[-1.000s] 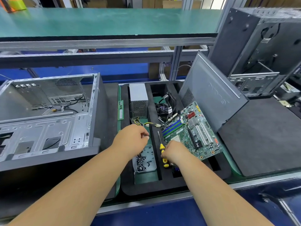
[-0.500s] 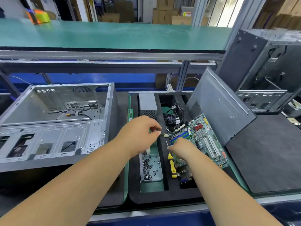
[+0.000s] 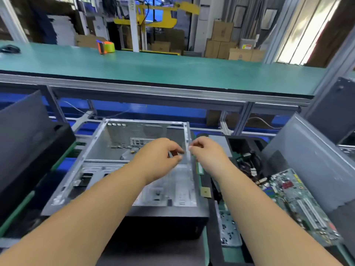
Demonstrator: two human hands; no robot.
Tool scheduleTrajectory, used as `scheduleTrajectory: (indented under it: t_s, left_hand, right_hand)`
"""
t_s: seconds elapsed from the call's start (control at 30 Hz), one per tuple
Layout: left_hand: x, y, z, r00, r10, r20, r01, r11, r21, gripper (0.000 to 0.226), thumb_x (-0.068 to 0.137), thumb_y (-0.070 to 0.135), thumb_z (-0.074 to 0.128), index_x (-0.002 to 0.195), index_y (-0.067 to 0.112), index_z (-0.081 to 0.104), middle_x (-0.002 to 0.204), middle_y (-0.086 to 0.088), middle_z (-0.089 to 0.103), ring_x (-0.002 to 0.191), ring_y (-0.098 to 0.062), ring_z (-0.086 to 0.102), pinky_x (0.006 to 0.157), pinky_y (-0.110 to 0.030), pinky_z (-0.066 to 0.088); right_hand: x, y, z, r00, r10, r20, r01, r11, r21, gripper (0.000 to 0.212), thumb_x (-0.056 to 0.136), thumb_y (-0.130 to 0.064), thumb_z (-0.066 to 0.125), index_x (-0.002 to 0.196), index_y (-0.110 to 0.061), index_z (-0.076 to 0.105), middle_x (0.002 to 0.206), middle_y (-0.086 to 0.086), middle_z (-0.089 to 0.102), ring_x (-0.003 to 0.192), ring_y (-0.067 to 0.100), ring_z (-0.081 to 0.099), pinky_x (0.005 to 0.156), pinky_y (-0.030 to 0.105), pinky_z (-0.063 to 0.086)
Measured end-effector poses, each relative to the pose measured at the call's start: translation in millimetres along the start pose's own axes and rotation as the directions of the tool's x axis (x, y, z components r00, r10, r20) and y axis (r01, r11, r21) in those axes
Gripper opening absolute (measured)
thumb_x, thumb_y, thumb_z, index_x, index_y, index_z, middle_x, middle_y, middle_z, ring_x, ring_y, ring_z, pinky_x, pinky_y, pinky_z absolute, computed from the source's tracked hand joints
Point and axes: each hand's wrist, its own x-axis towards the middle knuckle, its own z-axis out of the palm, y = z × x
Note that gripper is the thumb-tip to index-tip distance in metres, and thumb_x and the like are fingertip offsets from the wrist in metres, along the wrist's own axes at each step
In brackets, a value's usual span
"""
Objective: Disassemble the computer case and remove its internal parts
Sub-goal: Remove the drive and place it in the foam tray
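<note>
Hands that were over the foam tray a second ago, at the screwdriver and the cable by the motherboard, have swung left and now meet above the open computer case, which fills the view from 9 o'clock to the centre.

Farthest left, at 9 o'clock, a dark panel leans beside the case. The case lies on its side with its metal interior facing up; apart from a few loose wires near the rear I/O cut-out at 12 o'clock of its floor, it looks stripped.

The left hand hovers over the case's right half with curled fingers, thumb and forefinger drawn together; motion blur hides whether anything small is pinched there. Just right of it, the right hand sits at the upright right wall of the case, its fingertips closed in a pinch against that wall's top edge, though whether it holds the edge or a small part cannot be told.

Right again, from 3 to 5 o'clock, the foam tray holds a small bin of screws, a cable bundle and the removed motherboard, with a grey side panel propped behind.

The shift back to the case suggests the tray drop-off is finished and something on the right wall is likely the next piece to free.
</note>
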Motion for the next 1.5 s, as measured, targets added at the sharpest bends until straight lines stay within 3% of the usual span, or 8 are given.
scheduleTrajectory:
  t_s: [0.23, 0.33, 0.47, 0.63, 1.23, 1.33, 1.43, 1.5]
  left_hand:
    - [-15.4, -102.5, -63.1, 0.995, -0.096, -0.014, 0.096, 0.995, 0.004, 0.019, 0.09, 0.029, 0.064, 0.108, 0.033, 0.071, 0.092, 0.017, 0.057, 0.09, -0.008, 0.06, 0.08, -0.027, 0.049]
    - [-24.5, -146.8, -83.5, 0.989, -0.121, 0.08, 0.111, 0.987, 0.112, 0.033, 0.088, 0.026, 0.064, 0.119, 0.036, 0.064, 0.108, 0.012, 0.055, 0.106, -0.011, 0.057, 0.089, -0.024, 0.043]
    - [-34.4, -186.2, -94.5, 0.958, -0.117, 0.262, 0.06, 0.974, 0.217, 0.045, 0.087, 0.034, 0.063, 0.131, 0.036, 0.055, 0.129, 0.006, 0.053, 0.122, -0.016, 0.049, 0.104, -0.032, 0.039]
    - [-42.5, -205.3, -89.1, 0.954, -0.099, 0.283, 0.022, 0.964, 0.264, 0.058, 0.087, 0.046, 0.062, 0.141, 0.035, 0.044, 0.138, 0.008, 0.05, 0.128, -0.014, 0.043, 0.109, -0.03, 0.03]
    - [-36.3, -201.4, -80.0, 0.921, -0.192, 0.34, 0.107, 0.962, 0.253, 0.075, 0.081, 0.039, 0.057, 0.147, 0.045, 0.023, 0.126, 0.012, 0.051, 0.119, -0.013, 0.036, 0.103, -0.025, 0.017]
    - [-33.8, -199.0, -80.4, 0.919, -0.183, 0.349, 0.089, 0.96, 0.267, 0.061, 0.084, 0.037, 0.053, 0.141, 0.044, 0.035, 0.12, 0.012, 0.051, 0.113, -0.012, 0.04, 0.105, -0.026, 0.015]
    - [-32.2, -199.3, -81.0, 0.926, -0.173, 0.336, 0.087, 0.963, 0.255, 0.054, 0.088, 0.036, 0.05, 0.14, 0.045, 0.037, 0.118, 0.012, 0.051, 0.099, -0.009, 0.035, 0.095, -0.023, 0.014]
    - [-30.2, -201.8, -80.1, 0.929, -0.175, 0.326, 0.097, 0.965, 0.244, 0.052, 0.093, 0.035, 0.046, 0.143, 0.045, 0.034, 0.121, 0.011, 0.051, 0.097, -0.01, 0.03, 0.092, -0.023, 0.012]
  right_hand:
    - [14.5, -74.0, 94.3, 0.976, -0.088, 0.197, 0.118, 0.983, -0.143, 0.008, 0.082, -0.034, 0.069, 0.089, -0.03, 0.066, 0.087, -0.011, 0.065, 0.082, 0.012, 0.061, 0.071, 0.029, 0.051]
    - [13.3, -95.3, 130.6, 0.9, -0.139, 0.413, 0.288, 0.9, -0.326, 0.046, 0.079, -0.039, 0.077, 0.119, -0.024, 0.062, 0.11, -0.003, 0.063, 0.102, 0.016, 0.058, 0.088, 0.028, 0.046]
    - [8.4, -106.5, 165.4, 0.767, -0.071, 0.637, 0.444, 0.775, -0.449, 0.106, 0.069, -0.054, 0.082, 0.153, -0.026, 0.025, 0.152, 0.006, 0.037, 0.139, 0.027, 0.032, 0.115, 0.04, 0.03]
    - [11.9, -107.1, 181.7, 0.733, 0.023, 0.679, 0.485, 0.683, -0.546, 0.122, 0.063, -0.055, 0.084, 0.155, -0.031, 0.009, 0.152, 0.007, 0.034, 0.14, 0.029, 0.033, 0.114, 0.046, 0.031]
    - [28.0, -98.4, 191.6, 0.819, -0.11, 0.563, 0.451, 0.73, -0.513, 0.084, 0.068, -0.045, 0.07, 0.143, -0.03, 0.035, 0.123, 0.001, 0.055, 0.101, 0.022, 0.059, 0.081, 0.036, 0.053]
    - [37.0, -94.8, 189.3, 0.756, -0.027, 0.654, 0.456, 0.739, -0.496, 0.077, 0.069, -0.049, 0.066, 0.14, -0.033, 0.039, 0.128, 0.002, 0.047, 0.107, 0.023, 0.057, 0.084, 0.034, 0.05]
    - [49.8, -102.1, 183.5, 0.7, 0.071, 0.71, 0.318, 0.86, -0.4, 0.071, 0.067, -0.054, 0.059, 0.133, -0.031, 0.049, 0.129, 0.0, 0.05, 0.111, 0.022, 0.055, 0.095, 0.041, 0.048]
    - [59.3, -106.5, 183.4, 0.733, 0.094, 0.673, 0.193, 0.921, -0.339, 0.053, 0.074, -0.048, 0.055, 0.122, -0.026, 0.06, 0.117, -0.004, 0.059, 0.106, 0.019, 0.056, 0.092, 0.036, 0.046]
